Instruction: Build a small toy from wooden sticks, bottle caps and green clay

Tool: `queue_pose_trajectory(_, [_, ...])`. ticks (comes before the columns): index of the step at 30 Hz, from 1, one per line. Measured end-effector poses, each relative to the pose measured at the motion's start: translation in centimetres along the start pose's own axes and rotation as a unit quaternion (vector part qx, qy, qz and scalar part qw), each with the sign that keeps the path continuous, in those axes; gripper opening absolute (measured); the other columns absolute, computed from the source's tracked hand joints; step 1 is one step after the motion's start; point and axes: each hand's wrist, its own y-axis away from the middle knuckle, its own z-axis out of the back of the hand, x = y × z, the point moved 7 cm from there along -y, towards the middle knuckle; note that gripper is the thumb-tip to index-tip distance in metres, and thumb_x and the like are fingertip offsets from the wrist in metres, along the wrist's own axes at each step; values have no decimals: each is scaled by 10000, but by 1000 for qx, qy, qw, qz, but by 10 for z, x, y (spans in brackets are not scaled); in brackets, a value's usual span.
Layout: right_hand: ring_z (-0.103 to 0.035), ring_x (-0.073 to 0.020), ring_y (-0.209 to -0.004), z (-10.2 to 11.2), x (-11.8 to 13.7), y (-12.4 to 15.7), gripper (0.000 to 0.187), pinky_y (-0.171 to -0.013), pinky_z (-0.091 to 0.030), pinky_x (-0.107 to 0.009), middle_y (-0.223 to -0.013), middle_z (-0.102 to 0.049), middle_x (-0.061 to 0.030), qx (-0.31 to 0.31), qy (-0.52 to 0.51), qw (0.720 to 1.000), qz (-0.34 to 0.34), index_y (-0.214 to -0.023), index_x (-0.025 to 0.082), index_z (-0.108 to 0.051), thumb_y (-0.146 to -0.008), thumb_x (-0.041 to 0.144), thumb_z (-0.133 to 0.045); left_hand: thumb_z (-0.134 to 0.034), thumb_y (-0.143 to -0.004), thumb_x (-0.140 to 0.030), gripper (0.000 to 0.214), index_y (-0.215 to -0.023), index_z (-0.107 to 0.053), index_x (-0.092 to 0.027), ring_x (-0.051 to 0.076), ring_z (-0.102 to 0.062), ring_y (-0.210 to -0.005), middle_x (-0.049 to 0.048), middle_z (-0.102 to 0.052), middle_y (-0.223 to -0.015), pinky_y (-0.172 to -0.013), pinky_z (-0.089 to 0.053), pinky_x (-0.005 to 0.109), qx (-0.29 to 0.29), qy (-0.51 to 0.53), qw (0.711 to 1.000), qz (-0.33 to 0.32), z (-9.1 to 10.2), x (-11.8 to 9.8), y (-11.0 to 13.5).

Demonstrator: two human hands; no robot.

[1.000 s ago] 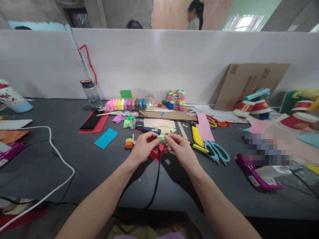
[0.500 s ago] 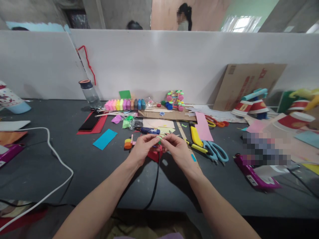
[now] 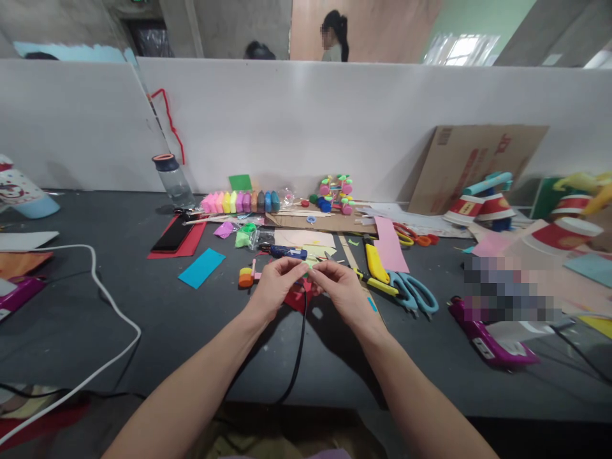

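Above the middle of the bench, my left hand and right hand were close together, thumbs and fingers of both pinched on a small green piece. My fingers covered most of it, so I could not tell its shape. Below them lay some red paper, and a black cord ran down to the near edge. Just left of my left hand sat a yellow-and-orange piece; beyond my fingers, toward the far edge, lay a blue glue gun. Scissors with blue-grey handles rested to the right of my right hand. Along the far edge stood a row of coloured packets, with a water bottle toward the far left corner.
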Motion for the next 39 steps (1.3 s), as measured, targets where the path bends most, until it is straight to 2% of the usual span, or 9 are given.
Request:
queue_pose_trajectory(11, [-663,-154,-821,0,2,1,267,-728,-575,-339,-1011,-678,-42,8,-11,1000,6,-1083,152,-643,-961,385,-603,-637,-932,-305,182,-898,-638,-126,107,-608,-655,-7,-641,-801,-613,-541,264,-5,-37,999,-16,4,-1,-3])
queue_pose_trajectory(18, [-655,-145,-796,5,10,2,270,-708,-573,-328,-1005,-672,-40,-29,-23,999,35,-1122,158,-629,-962,374,-604,-639,-931,-283,158,-949,-644,-126,103,-606,-646,-7,-643,-810,-603,-545,259,7,-27,1000,1,3,-4,-2])
queue_pose_trajectory(24, [-652,-138,-777,6,15,3,233,-704,-571,-322,-967,-676,-29,-34,-18,998,56,-1060,152,-647,-953,358,-620,-630,-939,-292,169,-938,-651,-125,99,-608,-621,-20,-634,-757,-602,-554,261,23,-3,1000,18,1,-6,0])
queue_pose_trajectory(26, [-653,-140,-782,8,14,3,239,-707,-572,-324,-973,-676,-31,-43,-17,997,58,-1071,153,-644,-956,360,-616,-666,-911,-304,178,-915,-658,-126,95,-602,-595,-30,-625,-713,-586,-555,255,27,7,999,21,-1,-8,1])
queue_pose_trajectory(31, [-654,-141,-783,9,15,4,237,-711,-572,-326,-971,-676,-30,-52,-10,997,64,-1070,153,-644,-955,359,-618,-824,-728,-401,325,-818,-672,-129,82,-581,-532,-51,-619,-624,-560,-549,238,23,22,999,21,-2,-10,4])
queue_pose_trajectory(39, [-647,-132,-760,5,18,5,214,-699,-569,-315,-943,-676,-22,-53,-4,996,76,-1024,153,-651,-952,352,-623,-664,-916,-280,174,-843,-650,-122,87,-596,-569,-36,-638,-696,-576,-532,242,10,8,1000,21,0,-6,1])
